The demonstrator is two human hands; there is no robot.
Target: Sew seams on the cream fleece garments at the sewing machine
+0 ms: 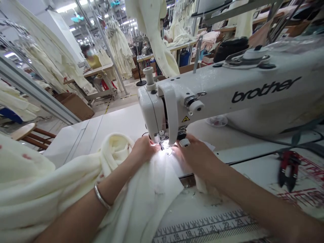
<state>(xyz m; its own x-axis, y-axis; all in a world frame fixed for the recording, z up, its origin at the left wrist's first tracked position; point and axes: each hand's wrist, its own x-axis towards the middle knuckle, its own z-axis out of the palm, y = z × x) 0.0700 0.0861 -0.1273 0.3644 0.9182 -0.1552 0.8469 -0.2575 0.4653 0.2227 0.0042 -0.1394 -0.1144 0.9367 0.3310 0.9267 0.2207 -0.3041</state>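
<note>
Both hands are pressing down on cream fabric [152,189] right at the needle of the sewing machine [227,91]. The left hand [144,148] is lying closed over a fold of the cloth, fingers curled onto it just left of the needle; whether it is pinching the fold or only pressing it flat cannot be told under the glare of the work light. The right hand [197,157] is resting flat with fingers spread on the cloth just right of the presser foot, holding it against the table [253,168]. A silver bangle [102,197] is sitting on the left wrist.

Judging from this, the person is feeding a seam under the needle, and the stitching is in progress rather than finished. Continuing calls for both hands guiding the cloth evenly while keeping fingertips clear of the needle.

Outward, the bulk of the garment is trailing off to the left across the table, a printed ruler [207,227] is running along the near edge, and red snips [287,168] are lying well to the right. Another person [92,59] is working far behind.
</note>
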